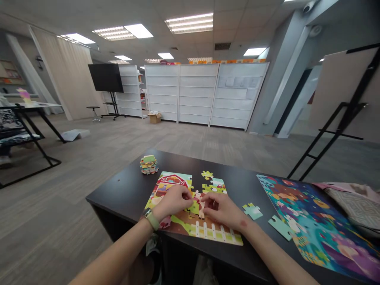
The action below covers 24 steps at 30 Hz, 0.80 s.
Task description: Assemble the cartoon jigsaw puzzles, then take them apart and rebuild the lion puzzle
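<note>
Puzzle [190, 209] (flat, glossy card); both hands [173, 200] pinching one knobbed piece [198, 201].

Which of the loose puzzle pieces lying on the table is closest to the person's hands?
The light teal loose piece, just right of the right hand. The bigger teal piece lies farther right, and the yellow-green piece sits beyond the farm puzzle.

Glossy, probably cardboard farm puzzle [190, 225] on smooth, matt dark table [124, 190].
</note>
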Each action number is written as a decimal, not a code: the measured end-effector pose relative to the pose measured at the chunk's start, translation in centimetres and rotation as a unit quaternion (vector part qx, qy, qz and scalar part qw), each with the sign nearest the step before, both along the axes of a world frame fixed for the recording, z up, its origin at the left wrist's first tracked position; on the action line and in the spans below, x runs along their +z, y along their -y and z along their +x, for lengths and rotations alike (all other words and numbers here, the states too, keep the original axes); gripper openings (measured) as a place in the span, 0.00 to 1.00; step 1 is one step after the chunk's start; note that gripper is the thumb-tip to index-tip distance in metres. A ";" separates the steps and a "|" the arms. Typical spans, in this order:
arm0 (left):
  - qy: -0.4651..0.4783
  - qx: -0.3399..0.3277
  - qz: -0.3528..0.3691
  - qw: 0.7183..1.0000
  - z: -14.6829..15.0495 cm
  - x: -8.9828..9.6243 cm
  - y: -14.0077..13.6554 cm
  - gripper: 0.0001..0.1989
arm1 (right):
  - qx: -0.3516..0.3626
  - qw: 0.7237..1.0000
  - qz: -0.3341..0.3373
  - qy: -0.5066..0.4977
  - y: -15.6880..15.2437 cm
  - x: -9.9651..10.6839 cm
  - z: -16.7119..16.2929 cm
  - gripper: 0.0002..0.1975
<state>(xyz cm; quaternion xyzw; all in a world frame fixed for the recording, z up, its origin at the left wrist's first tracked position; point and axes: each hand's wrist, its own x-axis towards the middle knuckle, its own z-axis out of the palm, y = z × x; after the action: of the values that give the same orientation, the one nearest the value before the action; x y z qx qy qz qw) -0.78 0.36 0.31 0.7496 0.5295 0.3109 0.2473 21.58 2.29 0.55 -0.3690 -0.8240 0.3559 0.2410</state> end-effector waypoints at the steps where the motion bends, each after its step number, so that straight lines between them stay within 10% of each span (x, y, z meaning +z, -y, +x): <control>1: -0.006 -0.001 0.003 1.000 0.0 -0.1 0.0 0.08 | 0.004 1.000 0.009 0.011 0.0 0.1 0.0 0.10; 18: -0.082 -0.044 0.045 0.995 -0.5 0.2 0.9 0.06 | 0.043 0.988 0.132 0.063 1.1 0.8 0.4 0.11; 24: -0.110 -0.047 0.052 0.991 0.3 1.2 2.8 0.09 | -0.113 0.974 0.186 0.067 -2.7 -0.5 1.8 0.12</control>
<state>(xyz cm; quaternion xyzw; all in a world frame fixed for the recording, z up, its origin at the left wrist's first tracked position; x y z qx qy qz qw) -0.53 -2.47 1.50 0.8150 0.5008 0.2420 0.1626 23.33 5.00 0.07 -0.4315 -0.8428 0.1415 0.2888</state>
